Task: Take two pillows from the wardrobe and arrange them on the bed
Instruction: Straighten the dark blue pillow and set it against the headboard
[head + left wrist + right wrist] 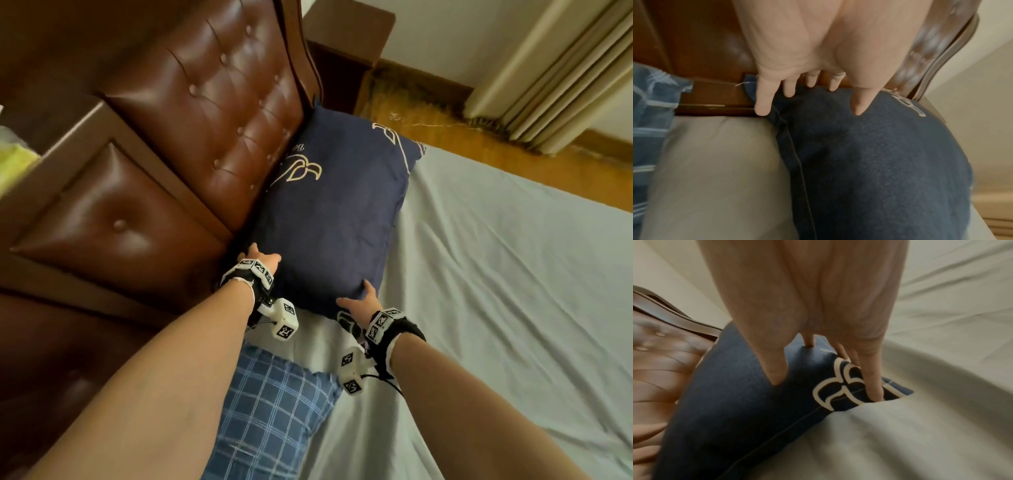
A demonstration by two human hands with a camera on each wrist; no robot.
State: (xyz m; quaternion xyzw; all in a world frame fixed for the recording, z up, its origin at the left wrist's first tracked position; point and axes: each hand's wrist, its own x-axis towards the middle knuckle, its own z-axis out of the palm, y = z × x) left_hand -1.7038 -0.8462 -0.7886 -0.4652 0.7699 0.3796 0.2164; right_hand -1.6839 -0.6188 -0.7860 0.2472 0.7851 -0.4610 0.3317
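A navy pillow (pixel 335 212) with cream line art lies on the pale sheet (pixel 496 274), its long side against the brown leather headboard (pixel 205 102). My left hand (pixel 260 257) touches its near corner by the headboard, fingers (pixel 762 105) straight and spread along the seam, thumb on top. My right hand (pixel 359 298) rests on the other near corner; in the right wrist view the thumb presses the navy pillow (pixel 735 402) from above and straight fingers (pixel 873 386) lie along its side at the sheet. A blue plaid pillow (pixel 270 411) lies nearer me, beside the headboard.
Past the navy pillow stands a brown bedside cabinet (pixel 346 37) by the headboard's end. Wooden floor (pixel 479 150) runs along the bed's far side, with beige curtains (pixel 565 68) beyond. The sheet stretches wide to the right.
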